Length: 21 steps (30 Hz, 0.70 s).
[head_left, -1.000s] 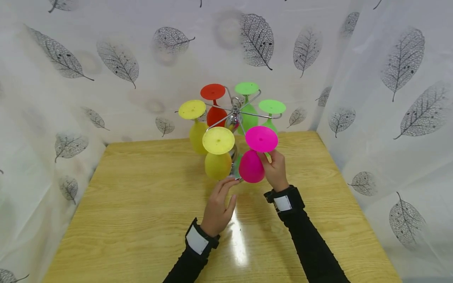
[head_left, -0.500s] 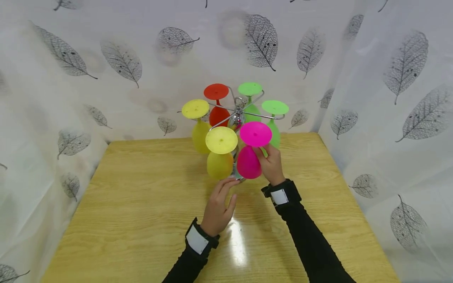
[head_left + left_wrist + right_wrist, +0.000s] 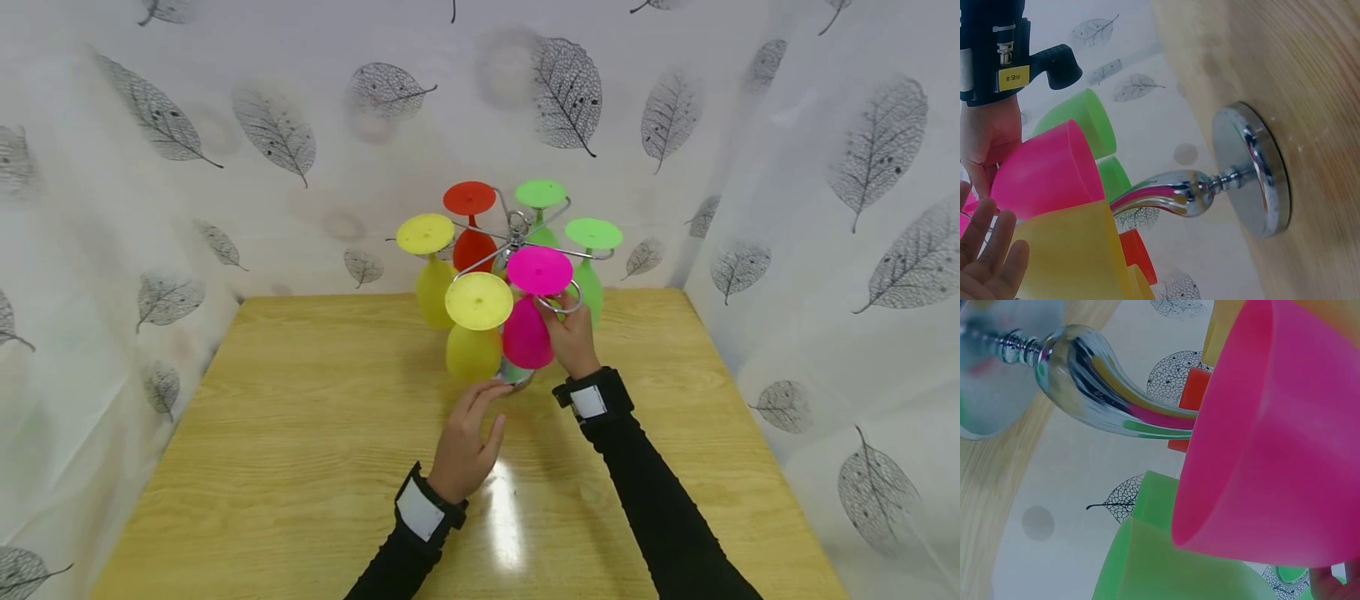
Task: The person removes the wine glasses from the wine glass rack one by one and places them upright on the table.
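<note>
A chrome stand (image 3: 1247,172) on the table carries colourful plastic goblets hung upside down from its wire arms. My right hand (image 3: 573,337) pinches the pink goblet (image 3: 528,333) near its stem, bowl downward and slightly tilted. A looped wire arm end (image 3: 576,298) shows beside that stem, over the fingers; whether the stem sits inside it I cannot tell. My left hand (image 3: 465,442) has straight fingers, with the tips at the front rim of the stand's base. Just above it hangs a yellow goblet (image 3: 474,354). The pink bowl (image 3: 1291,444) fills much of the right wrist view.
Another yellow goblet (image 3: 435,292) and a red goblet (image 3: 472,250) hang at the left and back. Green goblets (image 3: 588,292) hang on the right side. The wooden table (image 3: 300,433) ends at a leaf-printed curtain (image 3: 300,242) behind the stand.
My right hand has shifted the pink goblet up and left relative to the stand, so the looped wire end now shows. My left hand stays at the base. The head view has shifted slightly.
</note>
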### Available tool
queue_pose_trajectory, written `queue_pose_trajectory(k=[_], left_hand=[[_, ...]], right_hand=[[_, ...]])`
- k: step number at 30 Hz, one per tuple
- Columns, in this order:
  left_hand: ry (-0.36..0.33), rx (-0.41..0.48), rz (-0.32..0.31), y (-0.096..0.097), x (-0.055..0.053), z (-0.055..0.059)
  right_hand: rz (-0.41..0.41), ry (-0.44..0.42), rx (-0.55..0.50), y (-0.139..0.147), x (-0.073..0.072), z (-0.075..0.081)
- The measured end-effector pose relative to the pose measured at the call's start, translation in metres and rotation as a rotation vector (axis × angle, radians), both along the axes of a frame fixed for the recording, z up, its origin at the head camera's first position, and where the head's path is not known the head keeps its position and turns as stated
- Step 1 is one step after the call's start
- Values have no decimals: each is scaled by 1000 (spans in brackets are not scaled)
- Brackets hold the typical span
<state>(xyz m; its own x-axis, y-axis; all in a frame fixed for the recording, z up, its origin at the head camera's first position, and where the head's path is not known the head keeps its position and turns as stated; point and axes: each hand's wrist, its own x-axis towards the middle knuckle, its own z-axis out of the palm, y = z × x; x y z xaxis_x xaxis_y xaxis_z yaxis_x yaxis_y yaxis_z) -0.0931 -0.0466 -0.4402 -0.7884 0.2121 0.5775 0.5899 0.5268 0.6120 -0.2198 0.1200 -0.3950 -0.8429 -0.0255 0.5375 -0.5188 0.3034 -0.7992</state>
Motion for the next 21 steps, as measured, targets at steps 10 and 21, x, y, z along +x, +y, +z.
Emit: queue_pose_trajectory(k=[10, 21], left_hand=[[12, -8, 2, 2, 0, -1], [3, -28, 9, 5, 0, 1]], right_hand=[[-96, -9, 38, 11, -7, 1], [-63, 8, -21, 25, -7, 5]])
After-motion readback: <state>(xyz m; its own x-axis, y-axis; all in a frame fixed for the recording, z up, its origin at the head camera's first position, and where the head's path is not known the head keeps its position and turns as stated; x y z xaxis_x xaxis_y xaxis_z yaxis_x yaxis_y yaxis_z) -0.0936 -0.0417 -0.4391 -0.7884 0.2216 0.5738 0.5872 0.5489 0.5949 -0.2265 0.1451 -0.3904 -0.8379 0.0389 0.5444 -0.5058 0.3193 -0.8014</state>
